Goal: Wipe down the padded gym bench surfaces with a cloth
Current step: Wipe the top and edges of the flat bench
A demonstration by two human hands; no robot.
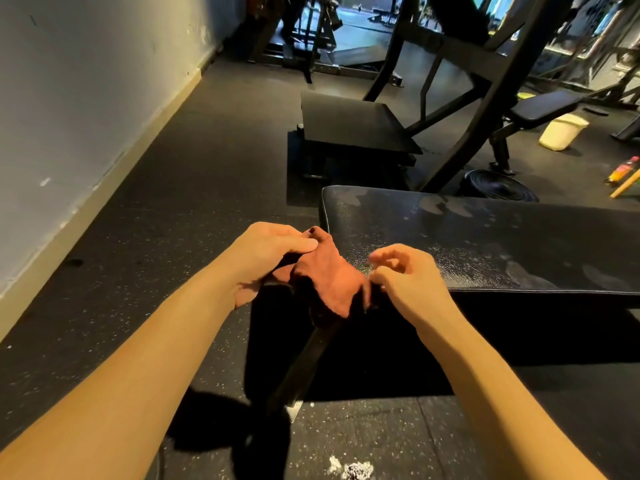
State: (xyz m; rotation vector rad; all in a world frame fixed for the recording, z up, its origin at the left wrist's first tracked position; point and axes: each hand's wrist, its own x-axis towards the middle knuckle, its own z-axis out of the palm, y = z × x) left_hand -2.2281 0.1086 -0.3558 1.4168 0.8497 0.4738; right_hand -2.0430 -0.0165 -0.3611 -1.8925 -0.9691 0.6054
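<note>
Cloth (pixel 329 275), rust-coloured and crumpled, hung between my two hands just off the near left corner of the padded bench (pixel 485 244), above its edge and not yet laid on the pad. Left hand (pixel 273 251): thumb and fingers closed on the cloth's upper corner. Right hand (pixel 405 275): thumb and forefinger pinched the opposite edge, while the other fingers curled loosely and held nothing. The pad's black surface showed a speckled sheen near the hands and duller, blotchy patches farther along, which I read as uneven wetting. I judged the step in hand to be the gathering or refolding of the cloth into a usable face before a stroke. To do it well, I would have drawn the two pinched edges together into a flat, several-layered pad with no trailing corner. I would then have set it down at the near corner under a flat palm and worked in overlapping passes along the length, taking in the piped seam and the side wall. A loose tail could brush the frame leg (pixel 311 351) or the floor (pixel 173 202), where white debris (pixel 353 469) lay, and carry grit back onto the vinyl.
</note>
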